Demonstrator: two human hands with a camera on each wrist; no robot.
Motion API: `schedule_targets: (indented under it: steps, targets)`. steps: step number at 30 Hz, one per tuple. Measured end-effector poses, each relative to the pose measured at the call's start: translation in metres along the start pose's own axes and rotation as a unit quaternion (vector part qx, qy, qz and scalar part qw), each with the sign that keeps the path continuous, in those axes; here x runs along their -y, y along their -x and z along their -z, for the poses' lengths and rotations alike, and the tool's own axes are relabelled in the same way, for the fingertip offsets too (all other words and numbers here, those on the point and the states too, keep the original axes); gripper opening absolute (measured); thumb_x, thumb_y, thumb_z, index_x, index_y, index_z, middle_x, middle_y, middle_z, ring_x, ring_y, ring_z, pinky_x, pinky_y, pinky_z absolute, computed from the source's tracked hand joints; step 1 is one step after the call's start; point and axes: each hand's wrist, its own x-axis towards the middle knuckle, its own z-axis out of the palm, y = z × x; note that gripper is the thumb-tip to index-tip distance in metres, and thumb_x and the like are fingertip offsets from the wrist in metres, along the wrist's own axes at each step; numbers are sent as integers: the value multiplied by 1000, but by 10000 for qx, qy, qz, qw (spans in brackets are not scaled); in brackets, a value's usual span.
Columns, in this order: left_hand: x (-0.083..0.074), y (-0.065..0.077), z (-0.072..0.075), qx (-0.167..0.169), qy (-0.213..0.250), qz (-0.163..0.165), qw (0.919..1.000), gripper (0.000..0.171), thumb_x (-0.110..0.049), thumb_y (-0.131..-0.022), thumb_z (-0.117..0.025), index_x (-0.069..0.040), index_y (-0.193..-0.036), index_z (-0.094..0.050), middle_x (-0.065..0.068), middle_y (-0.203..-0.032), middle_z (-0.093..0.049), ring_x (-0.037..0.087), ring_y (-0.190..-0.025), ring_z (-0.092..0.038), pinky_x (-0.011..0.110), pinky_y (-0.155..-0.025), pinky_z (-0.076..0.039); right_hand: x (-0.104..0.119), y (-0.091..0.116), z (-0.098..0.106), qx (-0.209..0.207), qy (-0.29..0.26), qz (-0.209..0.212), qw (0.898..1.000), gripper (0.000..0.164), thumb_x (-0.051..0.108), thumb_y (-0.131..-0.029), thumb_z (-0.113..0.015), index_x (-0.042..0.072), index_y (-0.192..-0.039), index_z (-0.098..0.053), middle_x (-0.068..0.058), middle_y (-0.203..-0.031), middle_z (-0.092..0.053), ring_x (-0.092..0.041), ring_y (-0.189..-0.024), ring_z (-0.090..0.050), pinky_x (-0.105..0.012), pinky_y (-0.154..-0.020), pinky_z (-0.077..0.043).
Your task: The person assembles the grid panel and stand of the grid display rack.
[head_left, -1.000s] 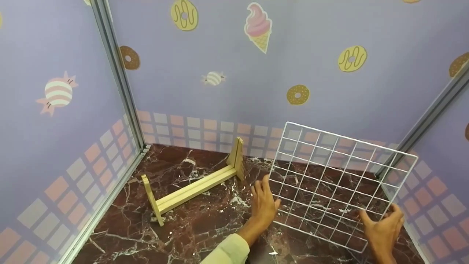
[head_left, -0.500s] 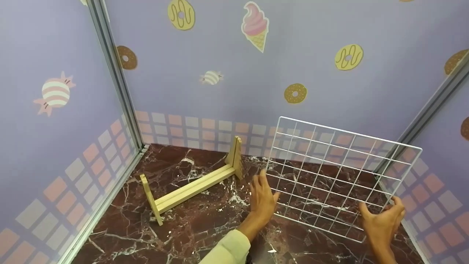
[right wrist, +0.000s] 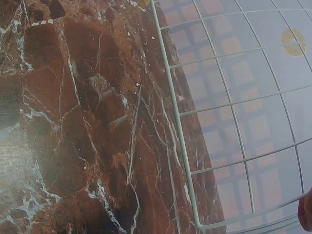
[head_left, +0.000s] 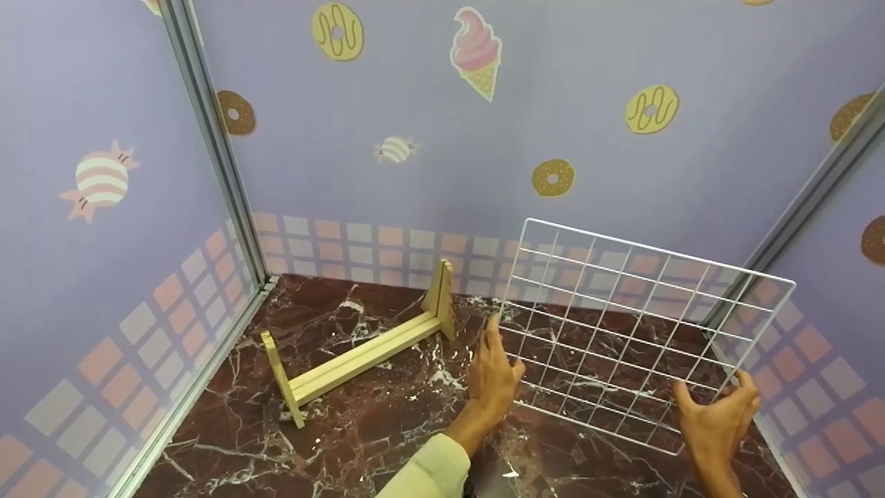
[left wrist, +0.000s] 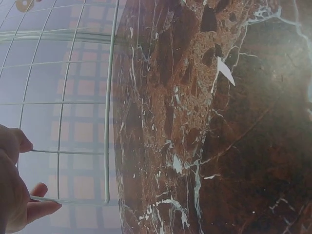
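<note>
A white wire grid panel stands tilted between my two hands. My left hand grips its left side edge, and the left wrist view shows thumb and fingers around the edge wire. On the opposite side edge, my right hand pinches the wire between thumb and fingers. In the right wrist view only a bit of a finger shows beside the grid. To the left of the panel, apart from both hands, a wooden stand with two upright end pieces and a grooved crossbar rests on the marbled surface.
The dark red marbled surface is bounded by a patterned back wall and side walls. Metal corner posts rise at the back left and back right. A small white scrap lies near the front.
Over the last second both hands have raised the grid panel slightly and shifted its top left corner leftward. The wooden stand stays in place while the view shifts a little.
</note>
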Motion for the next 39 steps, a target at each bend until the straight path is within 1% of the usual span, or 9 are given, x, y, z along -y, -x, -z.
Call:
schedule_targets:
  steps: [5,9,12,15,20,24,27,32,39]
  targets:
    - [-1,0,1,-11,66,-29,10000,96,-12,-71,-88,-12,-152,-37,12,-134,-65,18,-64,-62,20,-50,-46,2,0,1,-37,90,107,9999,83,16,-80,-81,5,-147,-33,-23,-122,-42,-32,-106,-43,-50,-89,-39]
    - [-3,0,2,-77,139,-33,9999,96,-11,-70,-88,-12,-151,-37,10,-126,-67,20,-68,-64,21,-52,-50,4,1,2,-22,161,169,9997,86,17,-81,-81,5,-149,-31,-24,-120,-41,-35,-106,-42,-56,-91,-41]
    - [-4,0,2,-97,206,-51,9997,95,-10,-71,-88,-13,-151,-36,8,-118,-68,20,-70,-65,20,-53,-50,5,1,3,-105,163,348,9992,87,16,-80,-81,2,-150,-32,-26,-119,-40,-35,-106,-40,-56,-91,-40]
    - [-5,-1,3,-51,304,-47,9995,94,-10,-73,-86,-12,-152,-35,7,-116,-67,18,-68,-63,18,-52,-47,6,1,3,-207,151,491,9985,88,14,-80,-81,-1,-150,-31,-29,-121,-40,-37,-109,-39,-55,-93,-37]
    - [-6,-2,3,-5,342,16,9994,93,-10,-74,-85,-12,-152,-35,9,-118,-68,20,-69,-64,22,-53,-50,9,3,5,-300,-63,629,9976,88,10,-79,-82,1,-151,-31,-35,-130,-37,-43,-121,-36,-61,-107,-34]
    - [-6,-2,3,-50,280,29,9996,92,-11,-73,-86,-10,-151,-36,10,-118,-68,23,-71,-67,28,-57,-54,14,6,5,-318,-224,814,9959,87,8,-79,-80,0,-150,-31,-38,-135,-34,-48,-129,-33,-64,-117,-26]
    - [-7,-2,3,-53,310,31,9995,91,-11,-73,-85,-8,-150,-37,11,-120,-68,23,-71,-67,27,-57,-55,19,9,4,-361,-313,1056,9933,85,8,-79,-80,-1,-149,-33,-38,-135,-33,-48,-131,-31,-62,-120,-24]
    - [-8,-3,2,-131,312,-21,9994,92,-10,-72,-85,-8,-150,-37,10,-119,-67,21,-68,-64,24,-54,-53,29,13,-4,-458,-514,1621,9844,82,5,-75,-81,-2,-144,-38,-38,-132,-34,-46,-128,-32,-58,-116,-28]
    - [-9,-2,0,-291,276,-150,9991,91,-9,-70,-85,-8,-148,-38,9,-115,-66,19,-62,-60,23,-49,-48,42,22,-17,-520,-569,2257,9711,84,11,-73,-83,-5,-144,-42,-40,-132,-35,-48,-127,-34,-51,-114,-29]
